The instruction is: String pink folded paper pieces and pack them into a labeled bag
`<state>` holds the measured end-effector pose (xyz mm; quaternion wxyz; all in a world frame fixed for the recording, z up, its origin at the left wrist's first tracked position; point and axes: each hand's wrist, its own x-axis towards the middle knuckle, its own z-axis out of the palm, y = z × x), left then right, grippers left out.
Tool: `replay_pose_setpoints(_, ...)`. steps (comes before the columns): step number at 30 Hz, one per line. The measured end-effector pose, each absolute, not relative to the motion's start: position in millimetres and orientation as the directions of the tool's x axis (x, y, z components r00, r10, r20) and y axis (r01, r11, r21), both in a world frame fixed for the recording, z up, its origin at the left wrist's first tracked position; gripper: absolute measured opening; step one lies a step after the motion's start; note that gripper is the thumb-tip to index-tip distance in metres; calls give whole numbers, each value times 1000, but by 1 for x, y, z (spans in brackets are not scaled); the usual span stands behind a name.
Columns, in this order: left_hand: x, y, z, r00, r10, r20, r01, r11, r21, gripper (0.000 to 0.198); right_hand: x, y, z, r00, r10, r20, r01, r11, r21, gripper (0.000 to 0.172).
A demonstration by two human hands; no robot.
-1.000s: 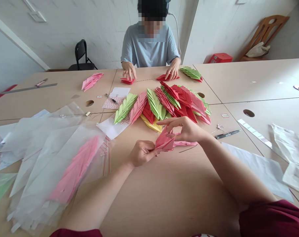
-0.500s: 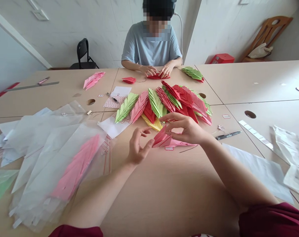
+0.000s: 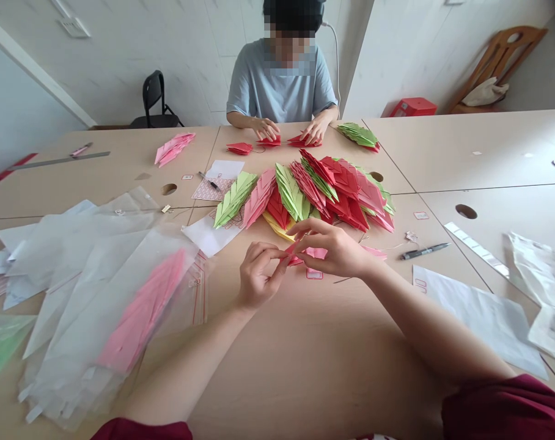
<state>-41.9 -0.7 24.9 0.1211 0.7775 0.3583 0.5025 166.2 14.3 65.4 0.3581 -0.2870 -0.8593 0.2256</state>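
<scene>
Pinching a small folded red paper piece, the left hand and right hand held it fingertip to fingertip, its long axis running hand to hand, just short of the fanned paper leaves.

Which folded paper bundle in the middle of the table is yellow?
The folded paper bundle partly under the red one, just beyond the right hand; the others are green, pink or red.

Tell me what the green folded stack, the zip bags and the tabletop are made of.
The green folded stack looks like matte coloured paper: crisp creases, thin layered edges. The zip bags seem thin translucent plastic, crinkled, with red-striped closures. The tabletop looks like smooth laminate, pale wood-toned, though it could be veneer.
</scene>
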Motion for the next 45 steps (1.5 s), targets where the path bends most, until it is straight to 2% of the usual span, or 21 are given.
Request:
replay_pose_setpoints(5,-41,-2,29,263,684,681,438,-713,547,1,165,15,68,-552,615,563,249,766,-593,10)
replay_pose_setpoints(8,-44,-1,26,234,718,655,429,-681,593,4,171,16,77,-519,612,597,231,772,-591,11)
replay_pose_setpoints(11,-48,-1,21,202,781,591,353,-621,700,11,177,17,86,-496,630,597,242,761,-602,13)
replay_pose_setpoints(14,-48,-1,16,236,815,529,248,-577,779,34,181,18,89,-476,649,594,235,745,-625,10)
replay_pose_setpoints(15,-47,-2,14,262,821,508,247,-566,787,37,181,18,89,-476,651,591,228,741,-632,10)
replay_pose_setpoints(18,-43,-2,12,292,845,448,339,-530,777,15,179,18,87,-467,649,601,240,747,-620,13)
replay_pose_setpoints(21,-40,-2,10,239,867,437,428,-498,754,29,177,18,85,-351,666,658,350,745,-567,24)
replay_pose_setpoints(23,-40,-1,9,202,872,447,464,-487,740,33,177,17,84,-306,665,681,415,737,-534,25)
replay_pose_setpoints(27,-40,1,10,168,865,473,501,-488,715,34,175,17,80,-508,622,596,482,779,-402,12)
replay_pose_setpoints(31,-40,-1,8,149,886,439,502,-450,739,28,172,20,69,-663,600,448,602,783,-158,23)
replay_pose_setpoints(33,-39,-2,7,151,908,392,453,-416,788,20,170,20,62,-681,617,395,639,764,-93,26)
replay_pose_setpoints(36,-39,-4,8,184,902,391,408,-432,804,14,166,20,54,-691,627,360,647,758,-80,23)
replay_pose_setpoints(39,-39,-4,9,211,863,459,474,-501,724,13,163,19,50,-673,647,358,658,745,-110,24)
replay_pose_setpoints(45,-37,-4,4,248,858,449,602,-500,623,26,158,14,54,-659,684,314,691,715,-108,20)
